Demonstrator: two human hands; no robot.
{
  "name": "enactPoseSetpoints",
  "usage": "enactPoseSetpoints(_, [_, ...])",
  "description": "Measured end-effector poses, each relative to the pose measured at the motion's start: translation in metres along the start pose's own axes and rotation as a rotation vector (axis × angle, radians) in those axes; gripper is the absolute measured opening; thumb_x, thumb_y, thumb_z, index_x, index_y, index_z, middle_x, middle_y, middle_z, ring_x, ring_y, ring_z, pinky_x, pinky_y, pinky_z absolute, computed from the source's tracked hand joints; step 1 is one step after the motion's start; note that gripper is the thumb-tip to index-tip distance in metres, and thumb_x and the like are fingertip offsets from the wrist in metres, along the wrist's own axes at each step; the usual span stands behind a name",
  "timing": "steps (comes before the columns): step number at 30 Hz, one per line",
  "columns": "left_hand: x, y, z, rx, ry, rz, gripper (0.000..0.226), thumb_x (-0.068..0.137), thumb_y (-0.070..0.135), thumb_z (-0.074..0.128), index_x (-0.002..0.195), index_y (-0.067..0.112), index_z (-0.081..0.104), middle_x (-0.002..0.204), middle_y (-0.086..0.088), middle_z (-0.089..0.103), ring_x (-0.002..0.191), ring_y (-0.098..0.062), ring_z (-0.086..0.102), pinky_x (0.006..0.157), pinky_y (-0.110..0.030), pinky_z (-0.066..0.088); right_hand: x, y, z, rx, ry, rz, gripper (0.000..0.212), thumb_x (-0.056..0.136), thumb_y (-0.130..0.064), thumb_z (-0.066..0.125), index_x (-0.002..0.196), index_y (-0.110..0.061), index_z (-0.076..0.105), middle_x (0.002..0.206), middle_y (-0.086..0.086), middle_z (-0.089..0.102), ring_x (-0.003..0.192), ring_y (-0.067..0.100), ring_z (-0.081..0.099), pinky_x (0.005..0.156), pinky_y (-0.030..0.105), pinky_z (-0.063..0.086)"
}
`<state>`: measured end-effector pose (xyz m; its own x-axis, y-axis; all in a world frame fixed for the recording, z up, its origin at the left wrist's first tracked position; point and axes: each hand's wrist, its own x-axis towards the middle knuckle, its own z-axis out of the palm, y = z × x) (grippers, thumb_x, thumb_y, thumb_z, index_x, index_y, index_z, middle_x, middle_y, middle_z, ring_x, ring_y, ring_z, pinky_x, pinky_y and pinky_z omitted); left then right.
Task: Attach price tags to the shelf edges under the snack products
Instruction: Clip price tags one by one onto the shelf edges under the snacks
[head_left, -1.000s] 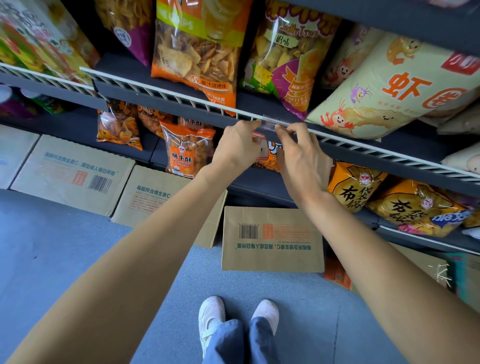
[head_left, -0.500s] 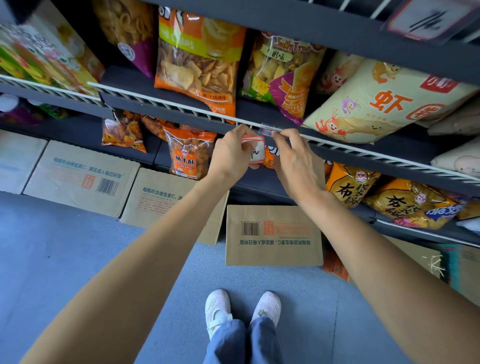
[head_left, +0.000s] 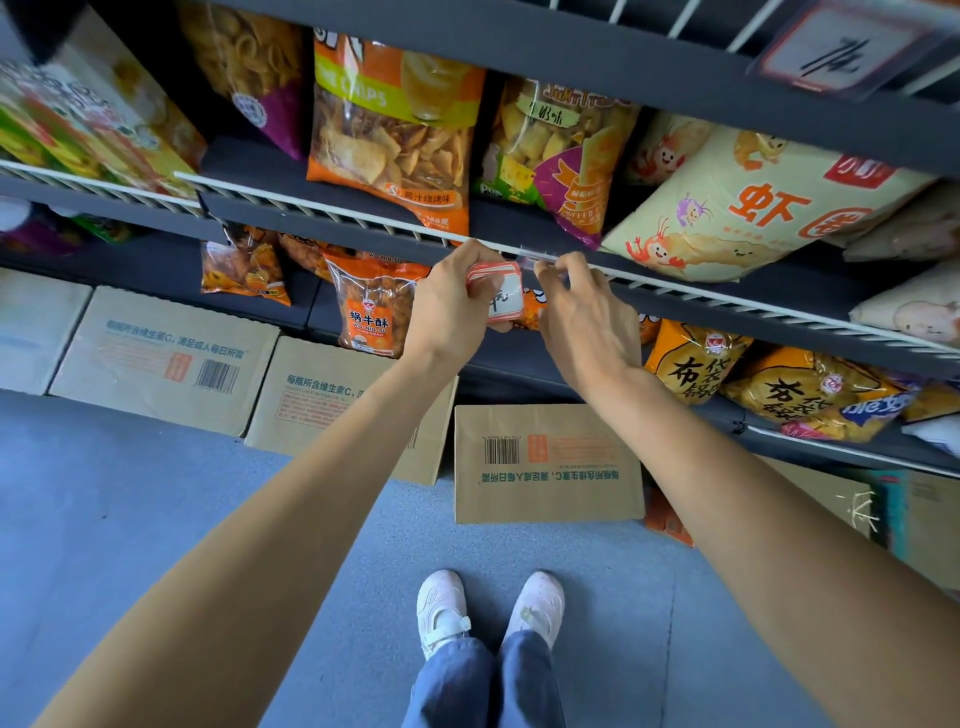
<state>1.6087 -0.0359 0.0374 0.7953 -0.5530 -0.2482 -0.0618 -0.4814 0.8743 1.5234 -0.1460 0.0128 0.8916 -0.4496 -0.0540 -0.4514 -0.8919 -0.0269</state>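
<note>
My left hand (head_left: 452, 304) grips a small stack of red-bordered white price tags (head_left: 501, 291) just below the white wire edge (head_left: 332, 213) of the middle shelf. My right hand (head_left: 584, 312) is beside it, its fingertips pinching a clear plastic tag holder (head_left: 535, 260) clipped on that wire edge. Above the holder stand an orange chips bag (head_left: 392, 135) and a yellow-and-purple puffed snack bag (head_left: 561, 156). A cream shrimp-cracker bag (head_left: 753, 202) lies to the right.
A price tag (head_left: 836, 52) hangs on the upper shelf at top right. Snack bags (head_left: 371, 312) fill the lower shelf. Cardboard boxes (head_left: 545, 462) lean along the grey floor. My white shoes (head_left: 488, 608) stand below.
My left hand has come down off the wire edge and turned, so the stack of tags in it now shows. The right hand stays at the clear holder. The camera has tilted up slightly.
</note>
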Motion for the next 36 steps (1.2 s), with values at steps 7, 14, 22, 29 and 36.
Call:
enactPoseSetpoints(7, [-0.001, -0.001, -0.003, -0.047, 0.002, -0.01, 0.01, 0.096, 0.013, 0.048, 0.104, 0.013, 0.055, 0.1, -0.009, 0.066, 0.076, -0.018, 0.071, 0.068, -0.032, 0.06, 0.001, 0.0, 0.0, 0.074, -0.035, -0.026, 0.049, 0.091, -0.01, 0.053, 0.138, -0.008, 0.039, 0.132, 0.01, 0.041, 0.109, 0.03, 0.051, 0.064, 0.037, 0.049])
enactPoseSetpoints(14, [-0.01, 0.011, -0.012, -0.036, -0.017, -0.004, 0.011, 0.096, 0.017, 0.05, 0.106, 0.014, 0.054, 0.102, -0.01, 0.068, 0.079, -0.018, 0.071, 0.069, -0.03, 0.059, -0.01, -0.001, -0.032, 0.809, 0.051, 0.175, 0.03, 0.096, -0.022, 0.05, 0.123, -0.014, 0.06, 0.117, 0.001, 0.061, 0.107, 0.011, 0.055, 0.076, 0.017, 0.043])
enactPoseSetpoints(22, [-0.05, 0.056, -0.009, -0.087, -0.151, 0.072, 0.009, 0.094, 0.016, 0.054, 0.101, 0.013, 0.058, 0.098, -0.011, 0.069, 0.081, -0.022, 0.07, 0.075, -0.035, 0.057, -0.045, 0.016, -0.089, 1.08, 0.017, 0.253, 0.01, 0.078, -0.02, 0.074, 0.077, -0.015, 0.065, 0.067, -0.011, 0.06, 0.062, 0.001, 0.054, 0.06, 0.02, 0.044])
enactPoseSetpoints(29, [-0.106, 0.101, 0.049, -0.139, -0.234, -0.025, 0.026, 0.099, 0.017, 0.043, 0.115, 0.003, 0.058, 0.105, -0.017, 0.067, 0.088, -0.026, 0.068, 0.082, -0.034, 0.057, -0.111, 0.075, -0.113, 1.104, 0.055, 0.336, 0.004, 0.082, -0.01, 0.069, 0.085, -0.01, 0.068, 0.071, -0.008, 0.061, 0.059, -0.002, 0.053, 0.06, 0.014, 0.042])
enactPoseSetpoints(36, [-0.182, 0.156, 0.159, -0.099, -0.256, 0.065, 0.023, 0.098, 0.013, 0.044, 0.108, 0.002, 0.061, 0.089, -0.003, 0.065, 0.078, -0.005, 0.065, 0.07, -0.019, 0.054, -0.214, 0.188, -0.132, 1.095, 0.098, 0.325, 0.006, 0.085, -0.008, 0.066, 0.09, -0.01, 0.068, 0.073, -0.01, 0.061, 0.061, -0.002, 0.053, 0.065, 0.019, 0.044])
